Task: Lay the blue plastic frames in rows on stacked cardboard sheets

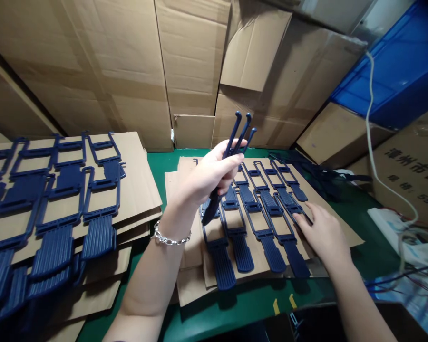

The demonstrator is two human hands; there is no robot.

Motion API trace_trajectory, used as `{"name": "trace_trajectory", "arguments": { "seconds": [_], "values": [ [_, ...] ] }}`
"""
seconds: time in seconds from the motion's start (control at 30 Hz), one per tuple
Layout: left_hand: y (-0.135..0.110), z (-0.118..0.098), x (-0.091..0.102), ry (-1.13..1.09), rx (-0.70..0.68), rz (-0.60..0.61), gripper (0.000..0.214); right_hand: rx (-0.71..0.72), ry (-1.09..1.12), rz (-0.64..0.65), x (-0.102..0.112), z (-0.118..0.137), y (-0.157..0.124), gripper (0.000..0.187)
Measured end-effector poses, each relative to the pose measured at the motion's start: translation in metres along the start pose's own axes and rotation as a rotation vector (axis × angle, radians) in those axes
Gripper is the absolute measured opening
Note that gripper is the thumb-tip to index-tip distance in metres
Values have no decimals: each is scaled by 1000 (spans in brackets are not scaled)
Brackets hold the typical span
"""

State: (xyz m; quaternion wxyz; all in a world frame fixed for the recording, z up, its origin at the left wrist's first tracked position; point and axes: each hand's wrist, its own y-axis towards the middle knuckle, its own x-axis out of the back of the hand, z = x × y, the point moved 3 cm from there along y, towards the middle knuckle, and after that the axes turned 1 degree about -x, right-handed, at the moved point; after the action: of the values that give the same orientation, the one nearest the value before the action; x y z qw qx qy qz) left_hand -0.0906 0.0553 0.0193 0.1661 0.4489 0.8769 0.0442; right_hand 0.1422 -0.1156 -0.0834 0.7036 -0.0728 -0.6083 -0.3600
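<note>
My left hand (209, 175), with a silver bracelet (169, 237) on the wrist, is closed around a small bunch of dark blue plastic strap pieces (235, 142) held upright above the table. My right hand (323, 232) lies flat with its fingers spread on a cardboard sheet (342, 228), its fingertips touching the rightmost of several blue strap pieces (267, 218) laid side by side on that sheet.
At the left sits a stack of cardboard sheets (135, 190) covered with more blue pieces (62, 209). Cardboard boxes (185, 71) wall the back. A blue crate (395, 76), white cable (373, 156) and green table surface (242, 299) are at the right and front.
</note>
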Motion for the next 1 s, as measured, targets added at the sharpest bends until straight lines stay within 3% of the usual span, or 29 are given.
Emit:
{"name": "trace_trajectory", "arguments": {
  "seconds": [0.07, 0.1, 0.23, 0.3, 0.37, 0.53, 0.7, 0.8, 0.9, 1.0],
  "values": [
    [-2, 2, -6, -82, 37, 89, 25, 110, 176, -147, 13, 23, -3, 46],
    [-3, 2, -10, -132, 51, 144, 26, 144, 311, -146, 18, 37, -5, 42],
    [-5, 7, -24, -267, 89, 327, 33, 151, 920, 227, 23, 94, -18, 38],
    [-4, 11, -29, -251, 109, 351, 35, 134, 1059, 280, 26, 114, -23, 37],
    [-4, 14, -32, -206, 117, 340, 35, 106, 1084, 243, 29, 124, -25, 35],
    [-2, 17, -36, -150, 89, 324, 37, 8, 1097, 220, 31, 114, -23, 28],
    [0, 20, -45, -194, 108, 282, 34, -49, 1473, 333, 20, 110, -26, 27],
    [-1, 19, -46, -147, 92, 220, 30, -13, 1650, 326, 20, 118, -32, 21],
    [-1, 15, -38, 11, 76, 151, 28, -26, 1734, 250, 28, 114, -33, 30],
    [1, 8, -20, 129, 32, 57, 28, -94, 1740, 165, 42, 90, -28, 35]
  ]
}}
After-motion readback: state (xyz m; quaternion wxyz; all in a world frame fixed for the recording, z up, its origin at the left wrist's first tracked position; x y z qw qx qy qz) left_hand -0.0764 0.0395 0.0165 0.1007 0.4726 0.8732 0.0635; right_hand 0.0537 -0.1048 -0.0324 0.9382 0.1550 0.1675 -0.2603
